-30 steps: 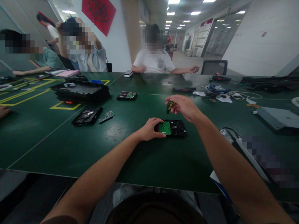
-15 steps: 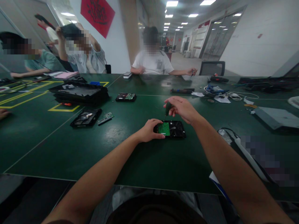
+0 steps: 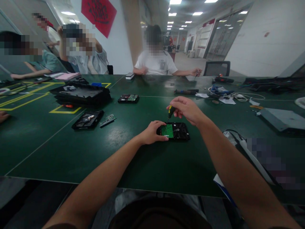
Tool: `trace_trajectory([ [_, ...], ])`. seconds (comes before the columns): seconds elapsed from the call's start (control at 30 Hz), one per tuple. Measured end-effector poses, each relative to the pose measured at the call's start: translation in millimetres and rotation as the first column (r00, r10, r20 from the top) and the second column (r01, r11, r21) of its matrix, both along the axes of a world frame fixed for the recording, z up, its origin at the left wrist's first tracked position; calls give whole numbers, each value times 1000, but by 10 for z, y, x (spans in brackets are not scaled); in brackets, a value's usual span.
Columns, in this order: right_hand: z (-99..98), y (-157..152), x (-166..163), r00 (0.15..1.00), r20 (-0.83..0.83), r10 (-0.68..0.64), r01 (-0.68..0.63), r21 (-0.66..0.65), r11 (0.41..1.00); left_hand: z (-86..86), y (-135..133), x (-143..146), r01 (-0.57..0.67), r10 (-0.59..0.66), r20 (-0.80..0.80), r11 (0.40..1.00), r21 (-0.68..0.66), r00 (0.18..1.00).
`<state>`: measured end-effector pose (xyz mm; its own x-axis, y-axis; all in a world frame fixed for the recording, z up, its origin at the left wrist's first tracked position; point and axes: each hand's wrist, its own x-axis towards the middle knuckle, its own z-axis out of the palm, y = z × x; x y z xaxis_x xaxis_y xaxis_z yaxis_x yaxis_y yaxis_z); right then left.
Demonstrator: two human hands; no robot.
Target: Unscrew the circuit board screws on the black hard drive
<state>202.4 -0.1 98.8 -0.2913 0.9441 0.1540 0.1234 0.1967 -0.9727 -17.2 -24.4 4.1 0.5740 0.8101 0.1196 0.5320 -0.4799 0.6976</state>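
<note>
Two-handed work on a black drive (image 3: pixel 181 131) lying flat on the green worktop (image 3: pixel 143 165), straight in front of me, with its green circuit board (image 3: pixel 167 130) facing up. My left hand (image 3: pixel 152 133) grips the drive by its left end: the thumb lies along the near edge, the fingertips reach over to the far edge, and the palm covers the end itself. My right hand (image 3: pixel 187 109) has its grip closed about the handle of a screwdriver (image 3: pixel 170 111), held nearly upright, tip downward at the far edge of the board, just beside my left fingertips.

Note the change: half a second ago the handle showed only its dark side; a yellow patch now faces me again, while both hands and the drive keep almost the same places. I take this to mean that the tool has been turned within my fingers, the tip staying at one spot, and that work at this spot is still under way. Whether the tip is seated in a screw, or any screw has loosened, is too small to make out.

To the left, well apart, lie a loose circuit board (image 3: pixel 108 120) and a black casing (image 3: pixel 88 120); farther off, a second drive (image 3: pixel 128 98).
</note>
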Motion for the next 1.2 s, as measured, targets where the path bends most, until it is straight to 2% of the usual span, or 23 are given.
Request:
trace_trajectory([
  [0.2, 22, -17, -38, 998, -20, 54, -54, -8, 999, -20, 11, 7, -4, 5, -15, 1000, 28, 1000],
  [0.37, 35, -36, -25, 998, 68, 10, -14, 52, 999, -31, 16, 3, 5, -5, -11, 1000, 30, 1000],
  [0.47, 21, -36, -20, 998, 63, -13, 9, 71, 997, -29, 18, 0, -3, 3, -12, 1000, 18, 1000],
  [0.83, 15, -33, -50, 999, -46, 22, -24, -42, 999, 19, -10, 6, 7, -7, -7, 1000, 20, 1000],
  [1.07, -5, 16, 9, 997, 78, -6, 3, 42, 999, 4, -2, -2, 11, -11, 6, 1000, 16, 1000],
  [1.2, -20, 30, 6, 995, 75, -60, 58, 23, 998, 9, -6, 1, 3, -3, 8, 1000, 8, 1000],
])
